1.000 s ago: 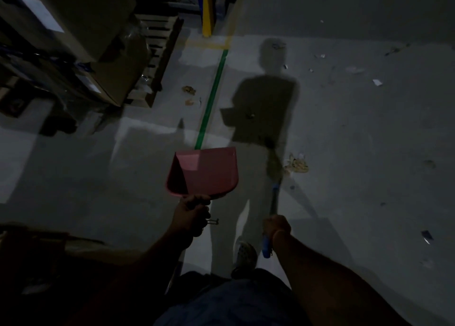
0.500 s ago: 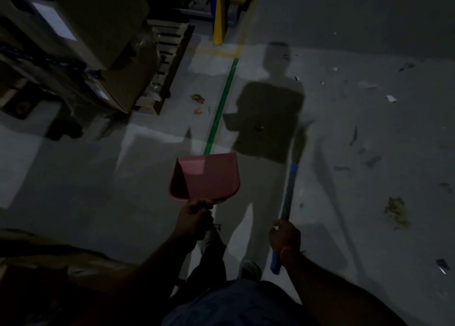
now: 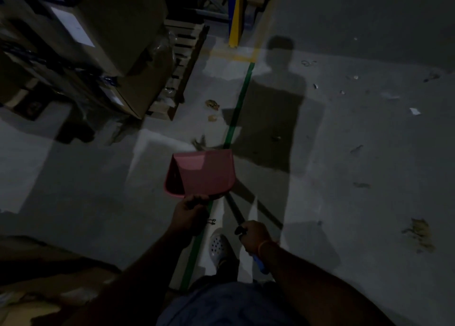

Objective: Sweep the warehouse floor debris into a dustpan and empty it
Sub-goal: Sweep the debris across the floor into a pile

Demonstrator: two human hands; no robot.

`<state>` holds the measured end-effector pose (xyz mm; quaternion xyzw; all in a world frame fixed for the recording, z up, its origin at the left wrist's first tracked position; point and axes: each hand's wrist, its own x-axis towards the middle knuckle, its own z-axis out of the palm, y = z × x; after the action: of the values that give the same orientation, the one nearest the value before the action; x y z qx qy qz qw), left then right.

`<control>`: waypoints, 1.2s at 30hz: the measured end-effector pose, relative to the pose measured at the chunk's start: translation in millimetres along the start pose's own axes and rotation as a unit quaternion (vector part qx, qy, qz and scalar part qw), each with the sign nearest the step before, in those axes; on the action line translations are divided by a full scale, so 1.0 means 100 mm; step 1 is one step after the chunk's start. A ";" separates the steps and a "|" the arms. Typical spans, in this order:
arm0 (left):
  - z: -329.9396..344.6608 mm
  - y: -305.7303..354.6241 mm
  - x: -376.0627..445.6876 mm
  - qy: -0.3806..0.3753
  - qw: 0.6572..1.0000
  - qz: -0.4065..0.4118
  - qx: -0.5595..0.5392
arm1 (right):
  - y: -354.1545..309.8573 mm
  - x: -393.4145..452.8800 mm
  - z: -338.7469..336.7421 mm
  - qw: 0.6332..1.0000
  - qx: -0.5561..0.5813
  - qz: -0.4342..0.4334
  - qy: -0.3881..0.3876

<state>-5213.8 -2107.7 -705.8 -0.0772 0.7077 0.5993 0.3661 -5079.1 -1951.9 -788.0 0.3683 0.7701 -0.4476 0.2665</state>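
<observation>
Debris [image 3: 213, 104] lay ahead of me, two brown scraps just left of the green line [image 3: 235, 113], with more bits scattered well off to the right on the floor [image 3: 344, 202]. My left hand [image 3: 188, 211] had its fingers curled round the handle of the dustpan [image 3: 205, 171], which hung tilted in the air in front of me, its open mouth facing left and, as far as I could tell in that gloom, nothing in it. My right hand [image 3: 254, 235] was clamped on the broom [image 3: 258, 260], blue grip poking out behind my wrist and the dark shaft running forward and left toward the pan.

A second earlier the broom had pointed straight ahead at a pale clump on my right; half a second earlier it was swinging, and by this moment the shaft had come across under the pan and that clump was out of view. The pallet [image 3: 183, 54] and boxes [image 3: 81, 37] had slid closer and lower on my left, and my shoe [image 3: 218, 248] was planted on the pale strip beside the line. I took that to mean I was walking up the aisle, carrying both tools and sweeping nothing.

So the job was barely started, I judged: the pan was off the floor and the bristles were hidden. The brown scraps by the line looked like the nearest target.
</observation>
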 end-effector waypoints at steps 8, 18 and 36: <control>-0.18 0.20 0.30 -0.016 1.000 0.001 -0.009 | 0.13 0.16 -0.46 0.976 0.085 0.169 0.105; -0.11 0.53 0.62 -0.015 1.000 0.006 -0.024 | -0.21 0.33 -0.75 0.952 0.115 0.180 0.220; 0.14 1.37 1.53 0.078 0.996 -0.016 -0.037 | -1.93 2.10 -1.65 0.997 -0.011 -0.063 0.040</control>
<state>-5393.2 -2007.8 -691.0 -0.1482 0.7103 0.6112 0.3162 -5371.3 -1799.7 -772.9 0.3342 0.8064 -0.4401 0.2107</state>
